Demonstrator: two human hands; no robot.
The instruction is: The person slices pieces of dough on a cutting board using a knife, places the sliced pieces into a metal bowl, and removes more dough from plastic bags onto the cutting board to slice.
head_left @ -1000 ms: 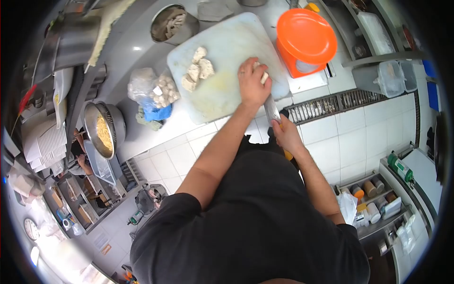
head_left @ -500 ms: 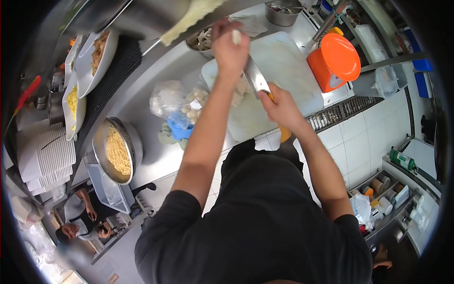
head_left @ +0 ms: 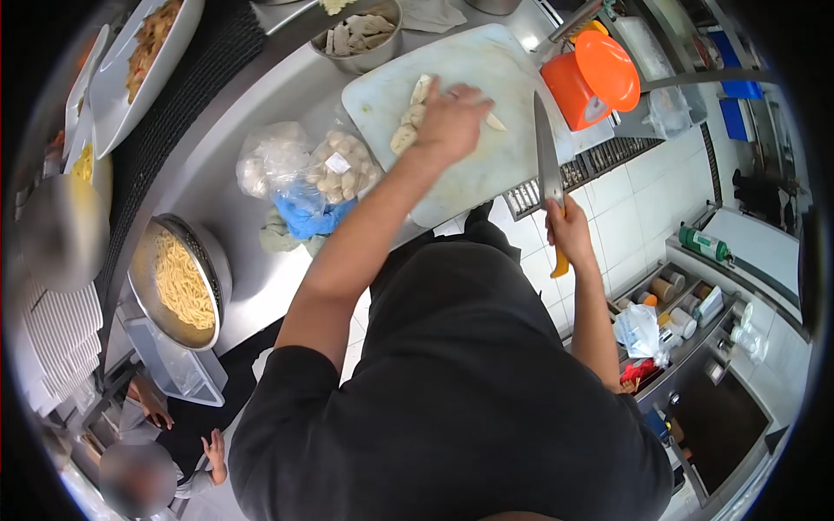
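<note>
My left hand [head_left: 453, 123] is over the white cutting board [head_left: 495, 69], fingers stretched out and somewhat blurred, beside pale food pieces [head_left: 406, 137] that look like cut mushrooms. A small pale slice [head_left: 495, 122] lies by its fingertips. With my right hand [head_left: 569, 230] I grip a large kitchen knife [head_left: 547, 156] by its yellow handle, its blade pointing away from me at the board's right edge. Clear bags of round whitish pieces [head_left: 343, 169] sit left of the board. A metal bowl [head_left: 360, 61] of pale slices stands behind it.
A pan of noodles [head_left: 182, 282] stands on the left of the counter, near a blue cloth or bag [head_left: 308, 211]. An orange scale [head_left: 578, 91] is right of the board. Stacked white plates [head_left: 61, 339] and another person [head_left: 187, 434] are at lower left.
My left hand has come back from the metal bowl to the board. The knife has moved right, away from the pieces. The other person's hand has moved, and my view has shifted.
</note>
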